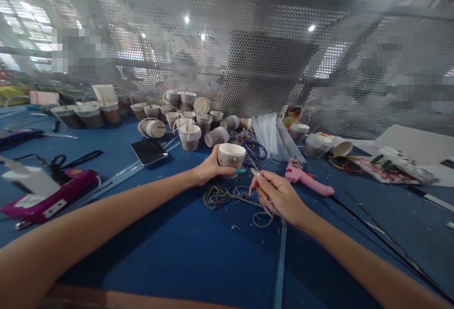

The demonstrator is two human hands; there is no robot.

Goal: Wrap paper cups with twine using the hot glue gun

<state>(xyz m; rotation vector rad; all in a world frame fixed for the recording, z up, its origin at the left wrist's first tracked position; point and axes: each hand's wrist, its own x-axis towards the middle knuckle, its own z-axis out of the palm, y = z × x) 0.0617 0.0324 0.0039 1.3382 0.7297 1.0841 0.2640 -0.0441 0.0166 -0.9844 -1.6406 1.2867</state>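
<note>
Your left hand [209, 167] grips the cup [230, 158] by its side; just right of the cup, your right hand [275, 193] is closed on a slim tool [251, 163], type unclear. The cup shows no handle, so its work appears unfinished. Behind and left of the cup, several handled cups [173, 102] look further along; some lie tipped. Inside your cup only pale wall shows; the others' contents cannot be told. Nearer you than the cup, cord [216, 198] lies coiled on the desk [195, 261].
</note>
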